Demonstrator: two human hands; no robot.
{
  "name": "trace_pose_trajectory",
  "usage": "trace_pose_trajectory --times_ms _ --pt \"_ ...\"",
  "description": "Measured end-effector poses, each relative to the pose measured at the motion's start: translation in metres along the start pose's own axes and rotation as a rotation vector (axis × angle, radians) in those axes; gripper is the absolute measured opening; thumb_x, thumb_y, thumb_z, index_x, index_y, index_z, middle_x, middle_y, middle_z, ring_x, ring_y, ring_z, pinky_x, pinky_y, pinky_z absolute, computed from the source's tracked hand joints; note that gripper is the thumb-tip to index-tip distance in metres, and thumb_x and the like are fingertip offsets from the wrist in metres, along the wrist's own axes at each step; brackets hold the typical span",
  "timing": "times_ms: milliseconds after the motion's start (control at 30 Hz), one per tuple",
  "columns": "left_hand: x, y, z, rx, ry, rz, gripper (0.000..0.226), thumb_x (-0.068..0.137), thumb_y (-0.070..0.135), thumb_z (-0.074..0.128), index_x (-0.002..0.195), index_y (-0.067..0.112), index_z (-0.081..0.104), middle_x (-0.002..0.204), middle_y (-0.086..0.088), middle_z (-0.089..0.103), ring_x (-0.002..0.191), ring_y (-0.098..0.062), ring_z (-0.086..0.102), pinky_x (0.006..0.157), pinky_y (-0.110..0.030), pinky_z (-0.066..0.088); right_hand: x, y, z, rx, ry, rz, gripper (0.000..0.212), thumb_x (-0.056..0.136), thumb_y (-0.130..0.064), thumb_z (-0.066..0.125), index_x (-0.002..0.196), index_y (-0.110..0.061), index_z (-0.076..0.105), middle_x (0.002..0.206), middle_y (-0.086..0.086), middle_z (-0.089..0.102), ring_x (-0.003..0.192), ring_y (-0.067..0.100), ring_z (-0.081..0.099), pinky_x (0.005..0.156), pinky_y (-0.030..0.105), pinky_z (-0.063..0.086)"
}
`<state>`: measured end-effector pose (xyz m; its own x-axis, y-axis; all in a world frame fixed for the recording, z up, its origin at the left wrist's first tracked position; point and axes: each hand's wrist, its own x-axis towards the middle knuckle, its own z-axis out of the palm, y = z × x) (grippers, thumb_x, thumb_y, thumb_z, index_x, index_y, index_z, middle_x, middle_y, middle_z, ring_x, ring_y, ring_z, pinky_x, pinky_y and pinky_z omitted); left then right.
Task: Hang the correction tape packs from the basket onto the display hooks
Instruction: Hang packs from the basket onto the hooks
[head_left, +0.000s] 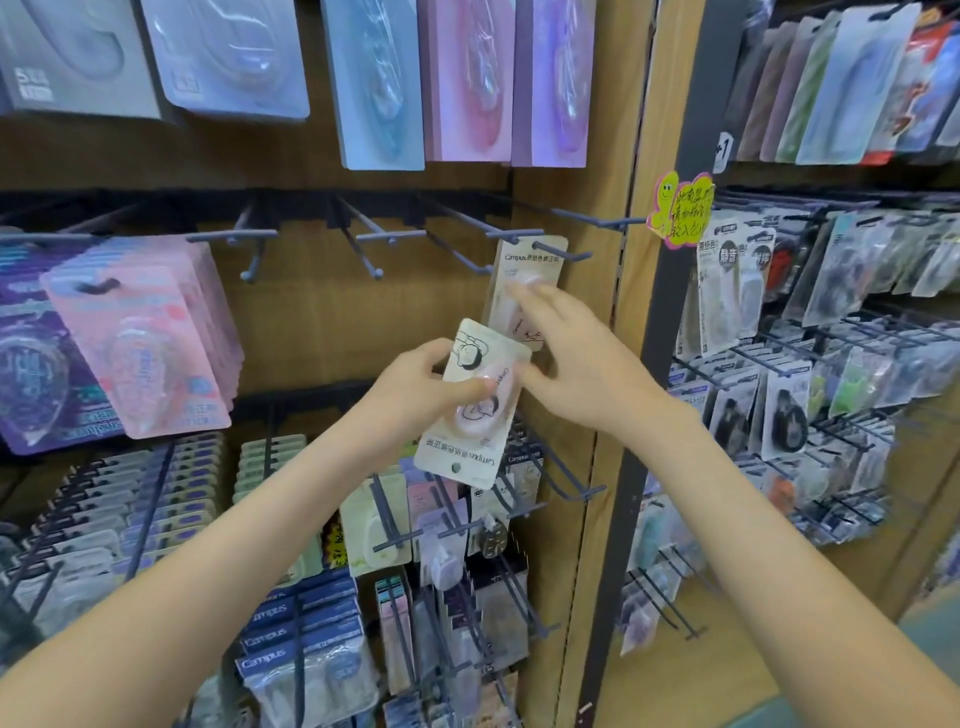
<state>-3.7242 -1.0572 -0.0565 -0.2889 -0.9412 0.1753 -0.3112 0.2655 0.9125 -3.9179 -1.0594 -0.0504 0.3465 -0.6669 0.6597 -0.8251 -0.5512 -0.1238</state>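
L hand (415, 384) pinches inverted pack (472, 410), hang-hole low, prob. needs flip | R hand (576, 364) fingers straight on hung pack (527, 270), prob. steadying it on hook (563, 253)

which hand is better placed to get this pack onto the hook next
Left, probably: the left hand pinches the correction tape pack, held upside down just below the hook. The right hand is open, touching the hung pack.
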Motion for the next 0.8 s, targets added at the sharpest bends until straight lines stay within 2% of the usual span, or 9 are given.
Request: trace_pose_trajectory --times_ms 67,100,167,267,367,467,567,700,800 --pt "-0.001 0.004 0.002 0.145 -0.039 0.062 0.039 0.078 0.043 0.076 0.113 0.030 0.064 0.101 0.004 0.072 0.093 -0.020 0.069 0.083 -0.041 0.056 -0.013 -0.004 -0.003 -0.046 -0.161 -0.250 0.080 0.091 -0.024 0.062 0.153 -0.034 0.013 0.159 -0.002 0.021 0.147 0.008 0.004 0.121 0.034 0.007" --pt "-0.001 0.007 0.004 0.190 -0.046 0.084 0.040 0.077 0.044 0.076 0.113 0.032 0.065 0.102 0.007 0.071 0.097 -0.017 0.067 0.085 -0.038 0.054 -0.017 -0.004 -0.002 -0.096 -0.221 -0.291 0.084 0.090 -0.026 0.064 0.152 -0.036 0.009 0.160 -0.005 0.017 0.146 0.004 -0.005 0.119 0.031 -0.003" --pt "-0.001 0.013 0.007 0.178 -0.073 0.103 0.031 0.078 0.038 0.077 0.107 0.032 0.067 0.101 0.008 0.070 0.101 -0.013 0.064 0.088 -0.032 0.052 -0.019 0.001 -0.002 -0.165 -0.221 -0.290 0.090 0.084 -0.035 0.070 0.153 -0.035 0.011 0.159 -0.007 0.022 0.147 0.006 -0.004 0.118 0.030 -0.008" --pt "0.001 0.022 0.001 0.134 -0.176 0.115 0.024 0.078 0.037 0.077 0.101 0.030 0.072 0.099 0.004 0.074 0.097 -0.013 0.067 0.093 -0.036 0.051 -0.022 0.006 -0.006 -0.284 -0.026 -0.273 0.085 0.071 -0.043 0.078 0.144 -0.020 0.041 0.135 0.007 0.050 0.135 0.027 0.035 0.116 0.034 0.008" --pt "0.006 0.025 -0.012 -0.016 -0.186 0.070 0.018 0.086 0.033 0.071 0.097 0.019 0.071 0.099 -0.006 0.075 0.099 -0.026 0.070 0.088 -0.042 0.056 -0.027 0.013 -0.007 -0.208 0.176 -0.066 0.075 0.067 -0.043 0.081 0.125 -0.004 0.054 0.119 0.014 0.055 0.120 0.031 0.045 0.109 0.040 0.027" --pt "0.008 0.030 -0.013 -0.153 -0.101 0.147 0.009 0.095 0.015 0.060 0.095 0.011 0.068 0.091 -0.005 0.076 0.091 -0.019 0.072 0.074 -0.027 0.058 -0.031 0.010 -0.009 -0.037 0.328 0.128 0.070 0.070 -0.035 0.083 0.124 -0.004 0.052 0.114 0.004 0.051 0.111 0.021 0.043 0.095 0.032 0.037" --pt "0.012 0.038 -0.002 -0.198 0.021 0.221 0.012 0.097 0.012 0.056 0.099 0.009 0.067 0.089 -0.005 0.076 0.081 -0.012 0.073 0.067 -0.021 0.057 -0.029 0.002 -0.010 0.005 0.320 0.213 0.077 0.078 -0.040 0.076 0.141 -0.016 0.040 0.117 0.004 0.052 0.109 0.022 0.046 0.092 0.037 0.041" --pt "0.017 0.048 0.012 -0.235 0.124 0.282 0.017 0.099 0.022 0.054 0.095 0.010 0.066 0.090 -0.004 0.075 0.076 -0.013 0.072 0.064 -0.023 0.057 -0.031 -0.005 -0.005 0.053 0.444 0.260 0.071 0.087 -0.043 0.066 0.148 -0.030 0.032 0.109 0.001 0.046 0.106 0.023 0.046 0.086 0.034 0.041" --pt "0.019 0.043 0.021 -0.199 0.141 0.314 0.018 0.094 0.031 0.061 0.097 0.013 0.063 0.086 0.000 0.074 0.077 -0.013 0.072 0.073 -0.032 0.060 -0.030 -0.008 -0.003 0.141 0.510 0.371 0.068 0.091 -0.046 0.060 0.149 -0.036 0.028 0.106 -0.001 0.039 0.101 0.019 0.048 0.082 0.030 0.041"
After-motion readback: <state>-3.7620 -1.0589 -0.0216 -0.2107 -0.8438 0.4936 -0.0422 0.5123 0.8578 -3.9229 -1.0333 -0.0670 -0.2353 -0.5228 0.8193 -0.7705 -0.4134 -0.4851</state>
